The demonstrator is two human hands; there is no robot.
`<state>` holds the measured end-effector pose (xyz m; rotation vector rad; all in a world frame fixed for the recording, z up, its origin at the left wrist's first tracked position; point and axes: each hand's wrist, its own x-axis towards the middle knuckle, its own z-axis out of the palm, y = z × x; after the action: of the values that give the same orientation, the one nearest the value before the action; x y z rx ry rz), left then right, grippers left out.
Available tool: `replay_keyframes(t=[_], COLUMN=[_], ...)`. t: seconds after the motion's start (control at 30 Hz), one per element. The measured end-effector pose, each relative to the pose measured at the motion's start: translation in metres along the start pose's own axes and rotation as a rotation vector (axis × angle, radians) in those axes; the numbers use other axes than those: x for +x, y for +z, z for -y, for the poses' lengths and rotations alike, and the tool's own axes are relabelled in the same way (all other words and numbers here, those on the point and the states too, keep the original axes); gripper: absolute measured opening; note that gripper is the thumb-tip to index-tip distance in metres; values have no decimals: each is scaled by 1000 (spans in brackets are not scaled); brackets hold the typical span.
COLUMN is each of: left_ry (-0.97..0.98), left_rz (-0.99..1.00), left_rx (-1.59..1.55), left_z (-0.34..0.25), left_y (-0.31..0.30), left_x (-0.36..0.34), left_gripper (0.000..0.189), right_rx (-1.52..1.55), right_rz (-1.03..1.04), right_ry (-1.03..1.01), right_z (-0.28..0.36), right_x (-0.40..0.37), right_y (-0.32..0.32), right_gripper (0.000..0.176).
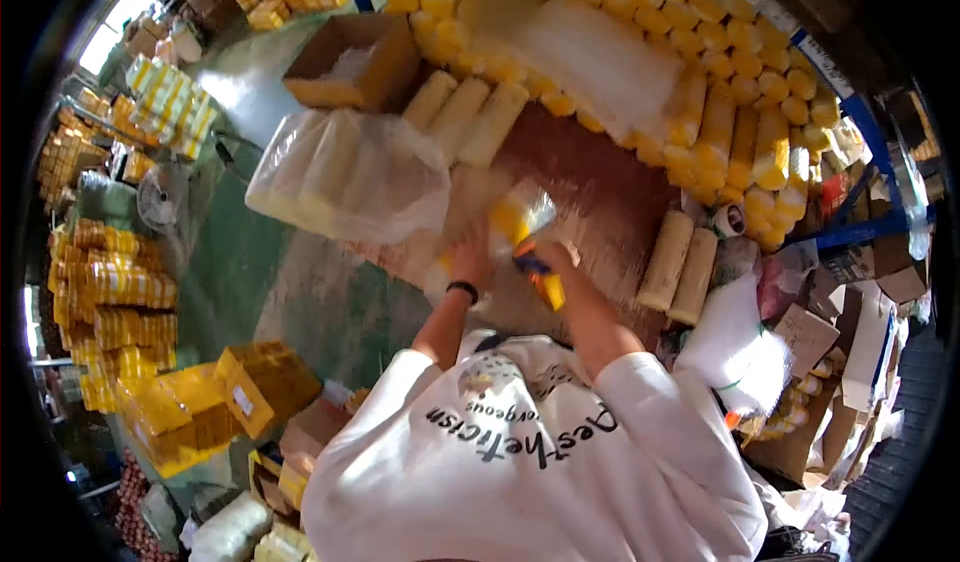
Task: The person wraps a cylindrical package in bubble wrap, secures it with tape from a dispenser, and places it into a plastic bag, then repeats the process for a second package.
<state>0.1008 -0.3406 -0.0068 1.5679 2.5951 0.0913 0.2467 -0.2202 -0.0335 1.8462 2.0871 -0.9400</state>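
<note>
My right hand (562, 264) is closed round the handle of what looks like a hand-held tape dispenser (540, 274), with blue and orange-yellow parts. A shiny yellow and clear piece (525, 212) lies just beyond it, smeared by motion. Close by on the left, my left hand (468, 259) reaches down towards the reddish-brown tabletop (600, 177); its fingers are blurred. Beyond my left hand lies a clear plastic bag (400, 177) with several cream-coloured rolls inside. More cream rolls (465, 112) lie behind the bag.
Yellow-ended rolls (690, 12) are stacked along the far side. An open cardboard box (355, 62) stands at the back left. Two cream rolls (677, 272) lie on the right, near a white sack (725, 337). Yellow boxes (180, 417) sit at the lower left.
</note>
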Motion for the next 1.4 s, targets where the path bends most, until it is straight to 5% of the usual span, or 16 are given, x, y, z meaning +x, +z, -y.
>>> replay_keyframes(t=[0.07, 0.13, 0.3, 0.47, 0.5, 0.57, 0.67, 0.73, 0.8, 0.87, 0.93, 0.97, 1.1, 1.23, 1.3, 1.4], left_ry=[-4, -10, 84, 147, 149, 139, 71, 121, 97, 362, 505, 501, 460, 467, 475, 406], left_rz=[48, 104, 161, -51, -35, 1, 256, 213, 232, -16, -85, 60, 144, 182, 213, 227], left_rx=[-149, -150, -213, -67, -18, 76, -308, -461, -596, -861, -1022, -1106, -969, -1190, -1190, -1298], left_z=[7, 10, 24, -21, -25, -31, -18, -15, -15, -1, 4, 7, 6, 8, 9, 2], left_y=[9, -4, -12, 9, 15, 23, -10, -43, -73, -65, -86, -99, -89, -73, -80, -107], left_x=[8, 11, 38, 55, 58, 62, 79, 70, 51, 36, 19, 13, -3, -1, -1, -4], left_gripper=[91, 92, 101, 104, 104, 103, 110, 111, 110, 103, 99, 96, 93, 88, 89, 86], right_rx=[102, 73, 76, 340, 335, 239, 207, 164, 191, 172, 93, 45, -120, 306, 554, 490], right_rz=[220, 140, -115, -382, -576, -479, -440, -558, -369, -238, -191, -178, -248, -46, 70, 99], right_ry=[74, -84, -30, -83, -259, -141, -63, -97, 70, 134, 77, 40, -155, -498, -671, -807], right_z=[-3, -46, -87, -135, -140, -154, -162, -162, -149, -146, -150, -150, -143, -68, -25, 11], right_x=[4, 12, -65, -116, -121, -121, -129, -124, -132, -127, -111, -103, -83, -105, -118, -104], right_y=[-47, -60, -124, -99, -88, -76, -63, -53, -66, -70, -62, -60, -44, -103, -125, -122], right_gripper=[49, 64, 77, 60, 54, 55, 58, 60, 60, 61, 61, 61, 59, 93, 100, 96])
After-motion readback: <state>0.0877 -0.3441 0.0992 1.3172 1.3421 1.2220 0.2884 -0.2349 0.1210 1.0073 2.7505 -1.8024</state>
